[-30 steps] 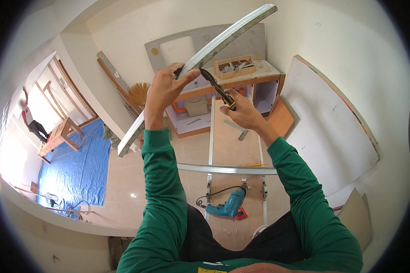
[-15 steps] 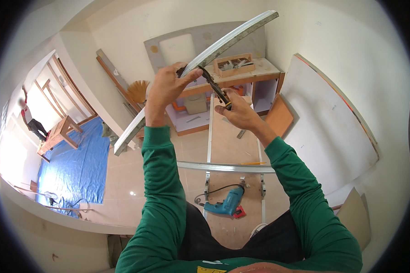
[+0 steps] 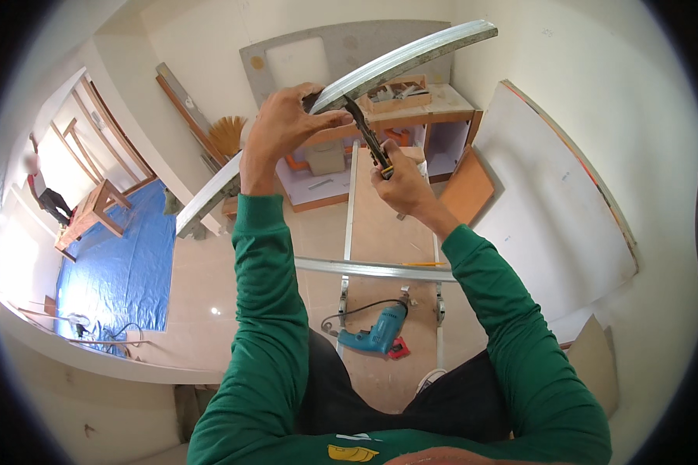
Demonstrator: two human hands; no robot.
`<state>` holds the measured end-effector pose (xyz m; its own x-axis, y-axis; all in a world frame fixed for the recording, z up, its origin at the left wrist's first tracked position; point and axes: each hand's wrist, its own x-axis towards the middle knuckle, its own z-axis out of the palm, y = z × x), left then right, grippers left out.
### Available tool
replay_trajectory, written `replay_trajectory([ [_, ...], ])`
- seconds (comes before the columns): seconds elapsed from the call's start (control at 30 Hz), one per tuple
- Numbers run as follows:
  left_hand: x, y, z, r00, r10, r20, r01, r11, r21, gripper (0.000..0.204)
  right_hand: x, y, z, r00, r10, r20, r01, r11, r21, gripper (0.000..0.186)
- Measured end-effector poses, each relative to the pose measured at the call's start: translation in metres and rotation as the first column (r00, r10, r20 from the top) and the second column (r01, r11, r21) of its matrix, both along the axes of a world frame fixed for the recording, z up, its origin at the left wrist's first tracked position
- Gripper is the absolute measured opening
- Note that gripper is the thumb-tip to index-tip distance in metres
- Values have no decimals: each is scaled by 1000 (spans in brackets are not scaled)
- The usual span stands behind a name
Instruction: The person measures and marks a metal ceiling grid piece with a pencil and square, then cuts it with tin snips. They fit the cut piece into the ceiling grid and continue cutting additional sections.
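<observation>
My left hand [image 3: 275,132] grips a long light metal channel [image 3: 407,50] that runs diagonally from lower left to upper right at head height in the picture. My right hand [image 3: 403,190] is closed on the handles of dark snips with yellow trim [image 3: 363,132], whose jaws meet the channel's underside beside my left thumb. Below my hands a second metal channel [image 3: 341,267] lies crosswise on a long board [image 3: 388,302], with a pencil [image 3: 423,263] beside it. A teal corded drill [image 3: 372,333] and a small red item [image 3: 398,348] lie on the board near my legs.
A low cabinet [image 3: 457,120] holds a wooden box of scraps [image 3: 395,97]. A white panel [image 3: 551,201] and orange board [image 3: 465,194] lean at right. At far left another person [image 3: 46,194] stands by a wooden bench [image 3: 89,213] on blue sheeting [image 3: 120,271].
The channel, both hands and the snips sit higher in the picture than before, and the channel's upper end has moved right. The whole scene has also shifted slightly up and left.
</observation>
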<state>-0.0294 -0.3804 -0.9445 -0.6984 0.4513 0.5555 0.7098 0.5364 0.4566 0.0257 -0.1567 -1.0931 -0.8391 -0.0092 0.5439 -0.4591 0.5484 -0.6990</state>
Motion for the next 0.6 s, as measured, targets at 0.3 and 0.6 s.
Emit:
replay_trajectory([
  [0.3, -13, 14, -14, 984, -145, 100, 141, 989, 39, 57, -10, 21, -22, 981, -83, -177, 88, 996, 20, 22],
  [0.6, -6, 16, -5, 993, -106, 46, 102, 991, 81, 62, -6, 49, -29, 999, 48, -4, -48, 998, 36, 49],
])
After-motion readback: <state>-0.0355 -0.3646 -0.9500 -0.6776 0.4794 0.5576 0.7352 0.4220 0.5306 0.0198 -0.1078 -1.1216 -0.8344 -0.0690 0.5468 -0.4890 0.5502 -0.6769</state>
